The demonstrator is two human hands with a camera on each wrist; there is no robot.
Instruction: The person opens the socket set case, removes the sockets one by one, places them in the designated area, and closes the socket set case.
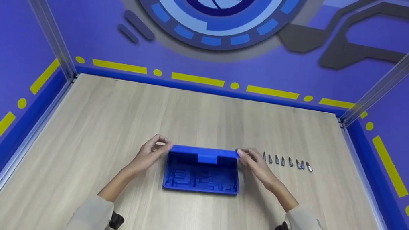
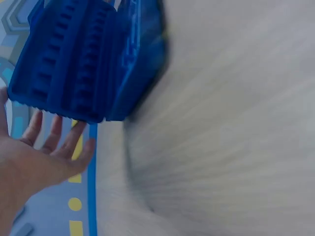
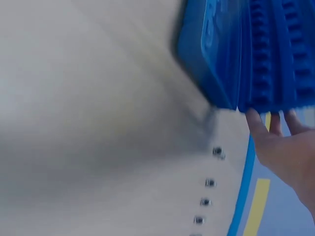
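A blue plastic bit case (image 1: 200,190) with moulded slots stands unfolded on the table, its lid (image 1: 187,149) raised. The slots visible in the base hold nothing. My left hand (image 1: 148,154) holds the lid's left corner between thumb and fingers; in the left wrist view, the fingertips lie along the end of the slotted lid (image 2: 61,54). At the opposite corner, my right hand (image 1: 259,168) grips the lid with its thumb in front. The right wrist view shows these fingers (image 3: 257,124) at the lid's end edge, partly hidden behind it.
Several small metal screwdriver bits (image 1: 283,161) stand in a row on the wooden table (image 1: 204,119), just right of my right hand. Blue and purple printed panels (image 1: 211,69) enclose the table at the back and sides, with metal posts (image 1: 42,5) at the corners.
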